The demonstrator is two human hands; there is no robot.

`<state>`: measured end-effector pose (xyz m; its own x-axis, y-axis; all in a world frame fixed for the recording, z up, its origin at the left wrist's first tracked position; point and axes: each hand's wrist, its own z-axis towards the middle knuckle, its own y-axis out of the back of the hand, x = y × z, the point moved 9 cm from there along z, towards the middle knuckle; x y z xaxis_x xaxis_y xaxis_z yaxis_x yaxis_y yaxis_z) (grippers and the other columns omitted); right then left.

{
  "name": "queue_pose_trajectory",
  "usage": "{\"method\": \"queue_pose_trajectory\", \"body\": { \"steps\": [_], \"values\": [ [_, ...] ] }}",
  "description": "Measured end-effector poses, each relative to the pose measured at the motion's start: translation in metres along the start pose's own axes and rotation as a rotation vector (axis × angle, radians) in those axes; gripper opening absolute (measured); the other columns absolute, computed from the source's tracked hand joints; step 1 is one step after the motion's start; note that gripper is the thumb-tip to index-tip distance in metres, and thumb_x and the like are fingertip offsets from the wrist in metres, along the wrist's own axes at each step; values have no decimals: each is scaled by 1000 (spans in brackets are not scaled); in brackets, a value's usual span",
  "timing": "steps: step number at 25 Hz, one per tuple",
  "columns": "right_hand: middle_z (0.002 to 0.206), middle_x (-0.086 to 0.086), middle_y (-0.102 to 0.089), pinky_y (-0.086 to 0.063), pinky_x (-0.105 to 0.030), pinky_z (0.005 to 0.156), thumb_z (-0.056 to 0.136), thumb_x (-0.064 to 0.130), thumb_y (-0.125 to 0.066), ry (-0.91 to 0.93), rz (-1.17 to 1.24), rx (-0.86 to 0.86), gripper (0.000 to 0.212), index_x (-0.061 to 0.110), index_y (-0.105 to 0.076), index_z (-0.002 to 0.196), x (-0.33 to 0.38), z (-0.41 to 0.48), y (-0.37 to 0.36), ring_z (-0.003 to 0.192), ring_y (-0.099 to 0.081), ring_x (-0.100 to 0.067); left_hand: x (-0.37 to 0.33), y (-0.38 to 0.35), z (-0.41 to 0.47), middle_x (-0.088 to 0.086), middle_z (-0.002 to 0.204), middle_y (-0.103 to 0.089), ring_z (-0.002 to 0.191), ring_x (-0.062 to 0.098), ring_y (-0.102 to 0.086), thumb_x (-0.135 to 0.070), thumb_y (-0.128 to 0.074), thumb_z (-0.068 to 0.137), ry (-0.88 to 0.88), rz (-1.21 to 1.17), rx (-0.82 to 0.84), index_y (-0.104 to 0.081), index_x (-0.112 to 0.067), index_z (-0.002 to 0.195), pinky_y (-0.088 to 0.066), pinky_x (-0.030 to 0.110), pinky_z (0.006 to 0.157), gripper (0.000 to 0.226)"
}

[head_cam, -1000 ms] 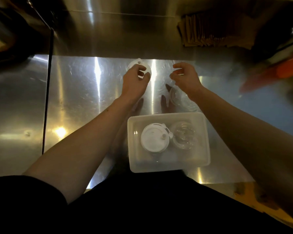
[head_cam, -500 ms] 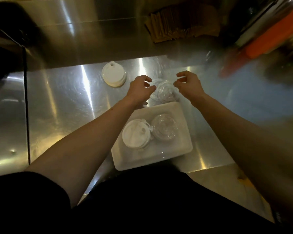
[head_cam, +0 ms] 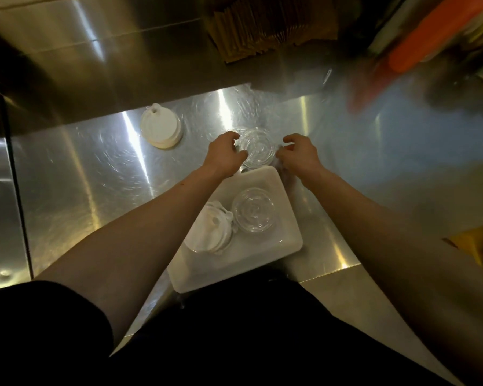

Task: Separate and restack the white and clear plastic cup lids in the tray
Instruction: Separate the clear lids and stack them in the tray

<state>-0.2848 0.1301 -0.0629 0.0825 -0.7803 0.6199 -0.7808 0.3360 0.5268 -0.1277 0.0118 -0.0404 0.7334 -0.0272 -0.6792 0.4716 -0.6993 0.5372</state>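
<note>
The fingers (head_cam: 236,138) of the left hand (head_cam: 225,156) are curled loosely and slightly apart at the left edge of a clear lid stack (head_cam: 256,147) on the bench (head_cam: 95,174); whether they are touching it cannot be told. The fingers (head_cam: 289,140) of the right hand (head_cam: 300,157) are bent and apart at the stack's right edge, with nothing clamped in them.

Compared with 0.5 s ago, both hands are seen closer to the clear stack, which was then flanked at a wider gap. Compared with 1.0 s ago, the white lid stack (head_cam: 161,129) is no longer gripped by the left hand; it is left on the bench, well to the left of the hands. The tray (head_cam: 276,247) is seen turned at more of an angle in the view than 1.0 s ago.

4 stacks are counted: 2 white and 2 clear. 1 white stack and 1 clear stack are set on the bench beyond the tray. Inside the tray, 1 white lid stack (head_cam: 211,232) is placed at the left, with 1 clear lid stack (head_cam: 253,209) just beside it at the right. The lids in each stack cannot be counted. 1 tray is seen, near the bench's front edge, between the forearms.
</note>
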Motion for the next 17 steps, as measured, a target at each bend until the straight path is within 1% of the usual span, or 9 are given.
{"method": "queue_pose_trajectory", "body": {
  "steps": [3, 7, 10, 13, 14, 15, 16, 17],
  "values": [
    [113, -13, -67, -55, -51, 92, 77, 19, -66, -24, 33, 7, 48, 12, -58, 124, -4, 2, -4, 102, -68, -32, 0, -2, 3, 13, 131, -58, 120, 25, -57, -21, -67, 86, 12, -20, 6, -50, -11, 136, -45, 34, 100, 54],
    [107, -13, -70, -56, -54, 91, 65, 22, -63, -41, 117, 16, 57, 12, -60, 121, -5, 5, -11, 99, -70, -33, 2, -1, 5, 13, 129, -59, 116, 25, -58, -21, -67, 84, 37, -49, 8, -50, -13, 135, -48, 35, 99, 54],
    [105, -13, -71, -58, -51, 89, 70, 18, -62, -44, 140, 20, 54, 11, -59, 123, 1, -1, -12, 95, -71, -32, 2, 5, 3, 13, 130, -57, 115, 25, -59, -21, -67, 85, 53, -96, -42, -51, -13, 133, -50, 36, 96, 52],
    [104, -13, -71, -58, -50, 88, 74, 15, -62, -29, 140, 37, 52, 9, -58, 125, 9, -3, -15, 93, -72, -30, 2, 17, 5, 12, 127, -59, 112, 25, -60, -23, -67, 86, 47, -77, -109, -52, -9, 132, -52, 32, 87, 50],
    [105, -14, -71, -58, -50, 90, 73, 16, -62, -13, 130, 44, 53, 9, -58, 125, 13, -3, -18, 94, -71, -31, 5, 21, 7, 12, 124, -61, 109, 26, -62, -23, -67, 86, 56, -76, -122, -54, -8, 130, -53, 34, 86, 49],
    [106, -15, -71, -58, -50, 90, 72, 17, -63, -4, 122, 48, 54, 8, -58, 125, 17, -3, -21, 95, -71, -31, 9, 23, 8, 13, 121, -62, 106, 29, -64, -23, -68, 85, 69, -89, -130, -55, -7, 128, -56, 38, 86, 49],
    [108, -15, -70, -59, -47, 86, 73, 16, -63, -1, 119, 52, 53, 8, -58, 126, 20, -2, -24, 94, -71, -30, 14, 25, 8, 14, 118, -62, 102, 30, -65, -23, -69, 84, 86, -106, -135, -56, -6, 127, -57, 43, 85, 48],
    [110, -16, -70, -61, -40, 77, 76, 13, -63, -2, 120, 60, 51, 7, -57, 127, 24, -3, -26, 88, -71, -28, 17, 26, 8, 14, 115, -63, 100, 31, -66, -22, -70, 83, 101, -110, -139, -57, -6, 126, -58, 46, 84, 47]
  ]
}}
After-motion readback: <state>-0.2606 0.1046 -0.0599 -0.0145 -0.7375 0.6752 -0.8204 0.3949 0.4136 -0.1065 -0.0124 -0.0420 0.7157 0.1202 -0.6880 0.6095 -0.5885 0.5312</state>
